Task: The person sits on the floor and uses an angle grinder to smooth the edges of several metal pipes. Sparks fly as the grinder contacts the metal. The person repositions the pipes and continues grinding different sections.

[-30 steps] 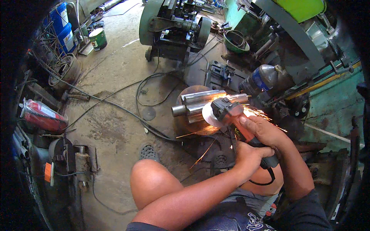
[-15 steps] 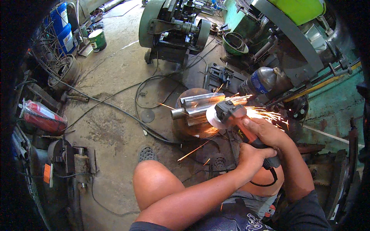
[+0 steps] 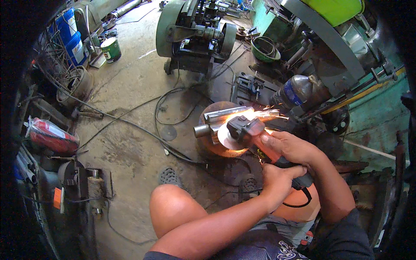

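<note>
Your orange-and-black grinder point(image 3: 270, 148) is over the ridged metal workpiece point(image 3: 225, 114), its pale disc point(image 3: 229, 137) at the near side, sparks point(image 3: 271, 114) spraying rightward. Your right hand point(image 3: 291, 147) has its fingers closed around the orange body; your left hand point(image 3: 281, 180) grips the dark rear part. The workpiece lies on a round, rusty stand point(image 3: 205, 143). Beyond it sit a vise point(image 3: 251, 85) and a large bottle point(image 3: 294, 92).

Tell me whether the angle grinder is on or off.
On: bright sparks fly at the metal workpiece, beside the angle grinder, which the left hand and right hand hold.
</note>
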